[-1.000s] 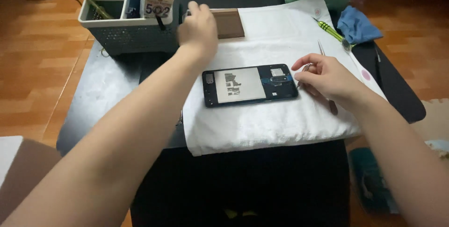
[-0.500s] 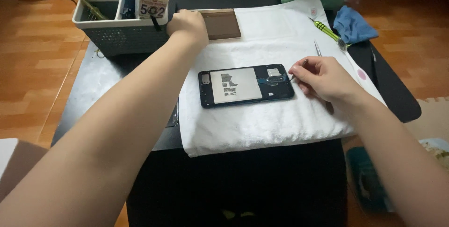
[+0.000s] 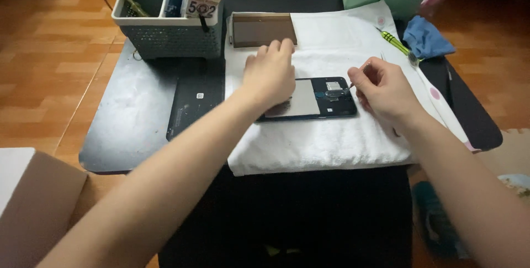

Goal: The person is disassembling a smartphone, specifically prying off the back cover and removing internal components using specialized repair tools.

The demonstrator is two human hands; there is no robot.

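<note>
opened phone (image 3: 314, 98), back cover already off, mid-towel (image 3: 331, 141) on the table; left hand (image 3: 269, 75) flat, pinning its left end; right hand (image 3: 383, 88) pinches a thin tool (image 3: 359, 77) over still-mounted internals.

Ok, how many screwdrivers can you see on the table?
1: a green screwdriver lies on the white towel at the far right, beside the blue cloth. The organizer bin may hide more.

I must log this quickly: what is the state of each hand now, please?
Left hand: open, fingers spread, resting on the opened phone.
Right hand: closed, fingers pinching a thin tool whose tip is at the phone.
</note>
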